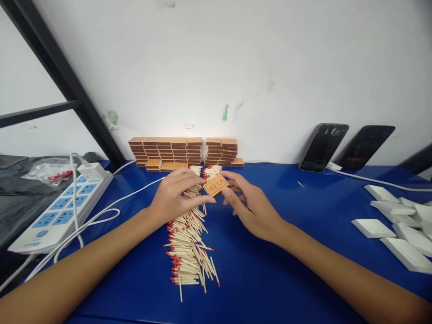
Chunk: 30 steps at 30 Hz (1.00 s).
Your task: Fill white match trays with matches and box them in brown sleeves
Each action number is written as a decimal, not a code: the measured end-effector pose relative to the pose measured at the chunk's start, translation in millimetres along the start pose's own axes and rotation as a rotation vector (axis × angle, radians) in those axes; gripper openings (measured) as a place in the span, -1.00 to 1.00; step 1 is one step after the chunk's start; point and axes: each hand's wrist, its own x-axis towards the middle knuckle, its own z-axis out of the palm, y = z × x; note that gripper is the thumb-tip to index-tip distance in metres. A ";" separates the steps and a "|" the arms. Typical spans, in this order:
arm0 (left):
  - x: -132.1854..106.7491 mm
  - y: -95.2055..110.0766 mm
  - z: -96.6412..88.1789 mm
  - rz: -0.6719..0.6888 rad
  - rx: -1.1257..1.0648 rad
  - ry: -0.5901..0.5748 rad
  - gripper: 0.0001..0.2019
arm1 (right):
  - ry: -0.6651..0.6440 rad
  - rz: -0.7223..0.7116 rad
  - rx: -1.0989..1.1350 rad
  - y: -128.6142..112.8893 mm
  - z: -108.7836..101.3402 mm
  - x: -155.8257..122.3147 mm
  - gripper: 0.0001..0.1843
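The matchbox [216, 185] sits between both hands, just above the far end of a long heap of matches [189, 252] on the blue table [290, 274]. It looks light, thin card that would probably crush under a hard squeeze, so it is best taken by its short ends. The left hand [175, 198] is half closed, thumb and forefinger nipping the box's left end. The right hand [251, 204] pinches the right end, its other fingers loosely spread. Stacked matchboxes [168, 150] line the far wall.
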 end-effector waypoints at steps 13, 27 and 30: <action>-4.5 -2.4 1.3 0.066 0.019 -0.015 -0.57 | -0.052 -0.050 -0.087 -7.8 4.7 -5.4 -0.38; 0.0 -79.3 -52.9 -0.353 0.454 -0.296 -0.67 | 0.081 -0.041 -0.401 18.5 -19.6 12.0 -0.49; -7.9 -102.0 -64.4 -0.369 0.545 -0.396 -0.65 | 0.068 -0.036 -0.428 21.4 -22.3 13.6 -0.51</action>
